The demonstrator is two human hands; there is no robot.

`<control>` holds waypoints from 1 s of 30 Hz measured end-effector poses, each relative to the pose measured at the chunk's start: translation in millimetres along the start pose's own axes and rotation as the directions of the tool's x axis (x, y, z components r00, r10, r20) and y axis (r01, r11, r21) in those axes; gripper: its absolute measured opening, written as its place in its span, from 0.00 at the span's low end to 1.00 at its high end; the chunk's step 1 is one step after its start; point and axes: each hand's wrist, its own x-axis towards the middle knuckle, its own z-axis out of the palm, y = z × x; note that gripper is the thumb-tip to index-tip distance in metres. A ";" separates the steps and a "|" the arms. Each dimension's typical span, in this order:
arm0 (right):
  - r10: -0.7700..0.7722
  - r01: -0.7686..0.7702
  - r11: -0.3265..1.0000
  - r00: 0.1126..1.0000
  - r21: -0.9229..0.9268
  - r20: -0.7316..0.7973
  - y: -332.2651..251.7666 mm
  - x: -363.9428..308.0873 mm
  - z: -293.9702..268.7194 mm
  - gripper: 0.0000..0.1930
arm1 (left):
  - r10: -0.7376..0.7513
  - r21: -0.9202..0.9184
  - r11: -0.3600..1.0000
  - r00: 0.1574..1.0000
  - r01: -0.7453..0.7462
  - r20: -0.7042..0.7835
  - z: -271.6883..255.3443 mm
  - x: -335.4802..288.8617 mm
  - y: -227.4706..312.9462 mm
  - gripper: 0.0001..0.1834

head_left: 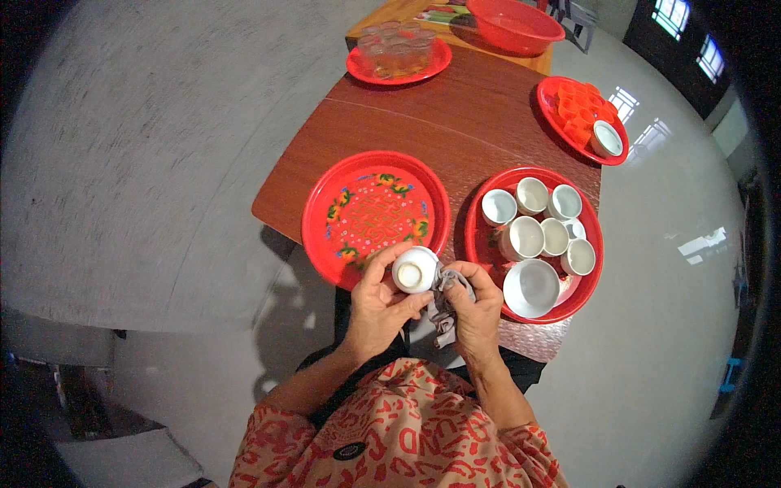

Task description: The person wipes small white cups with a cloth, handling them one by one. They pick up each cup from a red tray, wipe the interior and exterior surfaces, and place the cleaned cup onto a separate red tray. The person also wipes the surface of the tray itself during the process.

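Note:
A small white teacup (412,272) is tipped so its round foot faces up, with my left hand (378,305) wrapped around it. My right hand (477,305) grips a crumpled grey cloth (446,313) against the cup's right side. Just beyond my hands lies a red round tray (316,213) with a flower pattern, bare of cups. To the right, a second red tray (598,244) carries several white cups (526,237) and a wider white bowl (531,289).
A wooden table (390,118) supports the trays. At its far end, a red plate (399,80) holds several clear glasses (396,45), and a large red basin (517,24) stands behind. Another red tray (556,134) at the far right bears orange-red cups (582,106) and a white cup (607,140).

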 end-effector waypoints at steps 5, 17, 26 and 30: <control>-0.558 0.500 0.716 0.829 -0.487 0.032 0.3 11.1 -1.8 0.10 | 0.215 0.228 0.952 0.976 -0.204 -0.025 -7.7 0.6 -8.0 0.36; -0.597 0.743 0.240 0.620 -0.625 0.509 7.6 6.1 -7.0 0.17 | 0.175 0.374 0.916 0.983 -0.142 -0.056 -25.2 2.3 -13.5 0.33; -0.433 0.340 -0.349 0.768 -0.873 0.472 37.0 14.4 -17.5 0.22 | 0.049 0.165 0.986 0.994 -0.033 -0.097 -32.0 3.0 -10.1 0.32; -0.414 0.332 -0.290 0.802 -0.897 0.431 25.0 9.7 -10.4 0.24 | 0.081 0.311 0.949 0.989 -0.039 -0.123 -41.4 0.5 -14.3 0.30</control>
